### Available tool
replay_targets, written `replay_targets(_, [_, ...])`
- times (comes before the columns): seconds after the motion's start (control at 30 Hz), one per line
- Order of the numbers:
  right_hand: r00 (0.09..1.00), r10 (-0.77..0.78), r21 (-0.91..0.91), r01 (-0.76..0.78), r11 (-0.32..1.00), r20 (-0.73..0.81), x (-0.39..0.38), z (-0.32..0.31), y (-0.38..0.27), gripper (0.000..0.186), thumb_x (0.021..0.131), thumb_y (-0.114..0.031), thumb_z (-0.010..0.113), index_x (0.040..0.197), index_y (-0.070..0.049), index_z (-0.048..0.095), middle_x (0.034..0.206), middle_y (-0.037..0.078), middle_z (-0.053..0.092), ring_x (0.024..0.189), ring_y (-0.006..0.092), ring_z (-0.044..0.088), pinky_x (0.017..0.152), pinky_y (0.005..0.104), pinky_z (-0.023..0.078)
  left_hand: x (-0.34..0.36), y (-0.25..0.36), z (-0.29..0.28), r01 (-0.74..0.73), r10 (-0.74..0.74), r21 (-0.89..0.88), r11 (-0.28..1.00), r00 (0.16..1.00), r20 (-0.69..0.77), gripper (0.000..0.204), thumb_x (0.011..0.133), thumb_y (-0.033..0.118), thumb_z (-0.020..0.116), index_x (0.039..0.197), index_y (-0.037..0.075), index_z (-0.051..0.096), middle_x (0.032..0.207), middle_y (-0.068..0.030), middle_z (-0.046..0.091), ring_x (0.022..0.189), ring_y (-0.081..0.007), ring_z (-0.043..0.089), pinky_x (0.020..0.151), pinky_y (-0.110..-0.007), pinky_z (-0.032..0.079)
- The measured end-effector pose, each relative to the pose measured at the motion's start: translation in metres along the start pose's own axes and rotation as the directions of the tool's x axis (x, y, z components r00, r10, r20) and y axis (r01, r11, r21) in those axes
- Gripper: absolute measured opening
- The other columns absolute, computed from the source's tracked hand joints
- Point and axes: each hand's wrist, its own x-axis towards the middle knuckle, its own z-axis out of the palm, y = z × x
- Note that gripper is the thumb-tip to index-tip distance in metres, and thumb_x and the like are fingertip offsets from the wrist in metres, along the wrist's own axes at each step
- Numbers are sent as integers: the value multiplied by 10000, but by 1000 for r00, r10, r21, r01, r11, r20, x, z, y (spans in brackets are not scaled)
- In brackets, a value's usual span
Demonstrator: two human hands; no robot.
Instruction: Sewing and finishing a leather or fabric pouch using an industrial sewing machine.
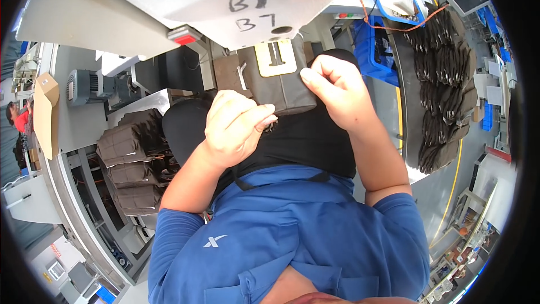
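Note:
A dark grey-brown fabric piece (287, 97) lies under the head of a large white sewing machine (169, 0). A pale plate with a yellow rim (269, 70) presses on its upper part, with a slot in the middle. My left hand (232, 126) is closed at the fabric's near left corner, thumb and fingers pinched together there. At the fabric's right edge, my right hand (339, 91) pinches the cloth between thumb and curled fingers. The machine head covers the far end of the fabric.
Stacks of folded dark fabric pieces (126, 177) stand at the left. More dark pieces (439, 79) hang or lie in rows at the right. Beyond my right hand is a blue bin (371, 50). A grey motor (87, 86) sits at the left, near a cardboard piece (46, 110).

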Motion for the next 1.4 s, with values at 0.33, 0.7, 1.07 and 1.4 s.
replay_targets(0.33, [997, -19, 20, 20, 1000, -76, 6, -4, 1, 263, 962, -179, 673, 760, -47, 569, 667, -65, 499, 639, 31, 416, 579, 242, 353, -13, -43, 6, 581, -671, -496, 645, 741, -6, 174, 961, 84, 615, 1125, 26, 610, 1018, -48, 593, 909, -126, 553, 782, -284, 455])
replay_targets(0.7, [1000, -28, 122, 30, 992, -10, 64, -5, 25, 312, 1067, -309, 516, 1115, -24, 635, 1016, 9, 633, 969, 98, 534, 920, 266, 430, 2, -108, 22, 622, -705, -769, 150, 612, 358, 489, 943, 192, 688, 1378, 26, 538, 1373, -72, 596, 1297, -219, 518, 1106, -384, 367])
replay_targets(1.07, [988, -152, -31, 152, 988, -15, 10, 6, 16, 220, 1042, -169, 497, 985, 5, 616, 837, 56, 572, 776, 135, 537, 751, 297, 466, 1, -63, -16, 766, -404, -413, 493, 622, 671, 281, 991, 287, 682, 922, 15, 661, 769, 51, 563, 760, -71, 465, 697, -254, 413])
replay_targets(1.4, [843, -412, -4, 440, 898, 347, -13, 25, -36, 282, 1040, -206, 544, 840, -15, 597, 698, 70, 578, 621, 185, 515, 605, 312, 437, -3, -7, 23, 554, 620, -831, -53, 671, 408, 890, 817, 569, 802, 1318, -127, 561, 1346, -253, 583, 1226, -382, 566, 1064, -471, 417])
